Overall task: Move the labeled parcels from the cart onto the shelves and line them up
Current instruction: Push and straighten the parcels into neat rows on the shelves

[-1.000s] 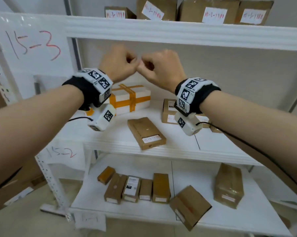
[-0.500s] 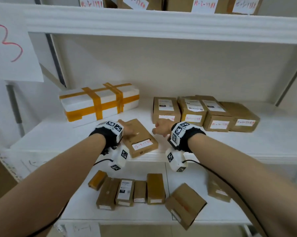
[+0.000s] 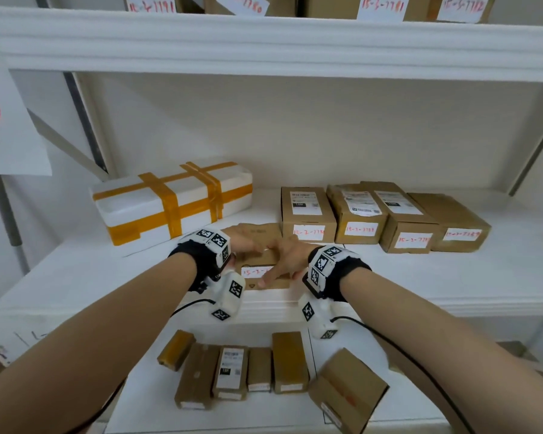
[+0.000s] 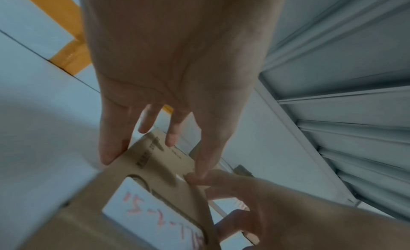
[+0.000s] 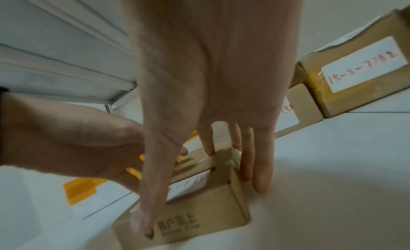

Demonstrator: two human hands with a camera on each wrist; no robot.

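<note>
A flat brown parcel [image 3: 257,261] with a white handwritten label lies on the middle shelf [image 3: 76,270], between a white foam box and a row of labeled parcels. My left hand [image 3: 245,242] lies over its left part, with straight fingers [image 4: 111,148] touching the left edge and top. My right hand [image 3: 287,258] sits at its right end. The thumb lies across the top and front [image 5: 150,210], and the straight fingers [image 5: 261,166] run along its right side. In the wrist views the parcel [image 4: 153,183] [image 5: 199,210] lies flat under both hands.
The white foam box [image 3: 170,202] bound with orange tape stands to the left. Several labeled brown parcels [image 3: 307,214] stand in a row to the right. More parcels [image 3: 232,371] lie on the lower shelf, and others [image 3: 382,6] stand on the top shelf.
Both hands came down from raised fists onto the flat parcel. The parcel went from lying askew near the front edge to straighter and farther back, beside the row.
</note>
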